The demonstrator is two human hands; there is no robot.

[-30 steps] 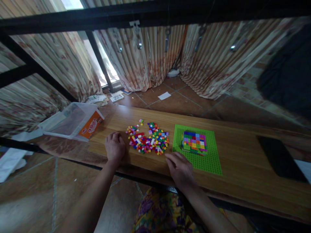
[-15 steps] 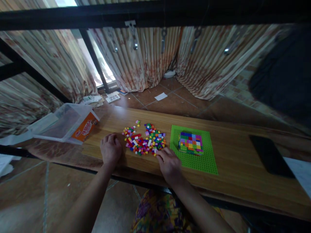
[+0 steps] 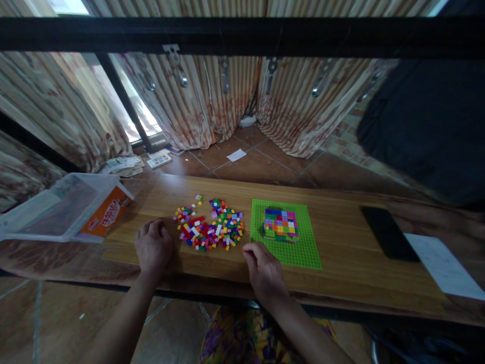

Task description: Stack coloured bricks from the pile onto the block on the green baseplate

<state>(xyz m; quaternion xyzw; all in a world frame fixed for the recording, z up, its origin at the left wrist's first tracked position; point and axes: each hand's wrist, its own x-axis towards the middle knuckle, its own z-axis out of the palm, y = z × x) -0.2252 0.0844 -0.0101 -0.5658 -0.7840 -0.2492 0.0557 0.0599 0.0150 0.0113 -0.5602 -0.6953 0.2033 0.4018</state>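
Note:
Between the fingertips of my right hand (image 3: 265, 268) is a small red brick (image 3: 246, 249), only partly showing. The hand is just right of the loose building bricks (image 3: 212, 230), low over the wooden board. On the left, my left hand (image 3: 153, 246) rests on the board with its fingers curled in, and I see nothing in it. A green baseplate (image 3: 312, 247) lies to the right of the heap. On it stands a low square block of many-coloured bricks (image 3: 281, 224), joined together in rows.
A clear plastic box (image 3: 49, 235) with an orange label stands at the left end of the wooden board (image 3: 341, 242). Toward the right lie a black flat object (image 3: 388, 232) and a white sheet (image 3: 441, 265). A dark metal bar (image 3: 242, 38) crosses above.
My right hand has drawn back from the edge of the heap with a red brick pinched in it. The left hand stays resting. The whole view has shifted to the right.

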